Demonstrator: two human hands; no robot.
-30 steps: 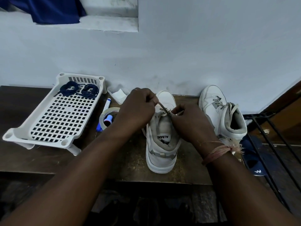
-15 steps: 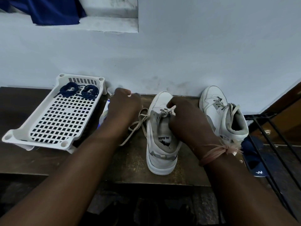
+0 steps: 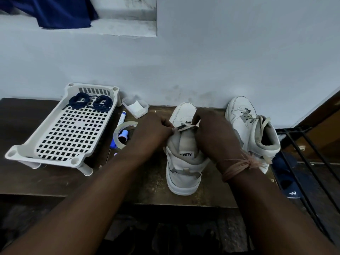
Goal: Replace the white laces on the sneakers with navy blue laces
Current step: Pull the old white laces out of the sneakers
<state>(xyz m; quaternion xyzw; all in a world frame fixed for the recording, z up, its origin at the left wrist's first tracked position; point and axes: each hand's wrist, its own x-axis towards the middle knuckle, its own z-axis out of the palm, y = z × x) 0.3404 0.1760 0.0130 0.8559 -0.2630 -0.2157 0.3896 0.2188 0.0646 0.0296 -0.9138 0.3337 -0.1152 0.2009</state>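
A white sneaker [image 3: 184, 166] stands on the dark wooden table [image 3: 46, 179], heel toward me, toe to the wall. My left hand [image 3: 152, 131] pinches its white lace [image 3: 182, 127] at the left side of the eyelets. My right hand [image 3: 213, 133] pinches the same lace from the right, over the tongue. The second white sneaker [image 3: 250, 129] stands to the right, still laced in white. Two coiled navy blue laces [image 3: 92, 102] lie at the far end of a white perforated tray [image 3: 60, 137] on the left.
Between tray and sneaker lie a tape roll [image 3: 123, 134], a blue marker [image 3: 119, 127] and a small clear box [image 3: 135, 106]. A black metal rack [image 3: 309, 162] and a blue slipper [image 3: 288, 181] sit off the table's right edge. The wall is close behind.
My left hand, which had pulled lace out to the left, has come back to the sneaker. Both hands now pinch the lace low on the eyelets, near the toe.
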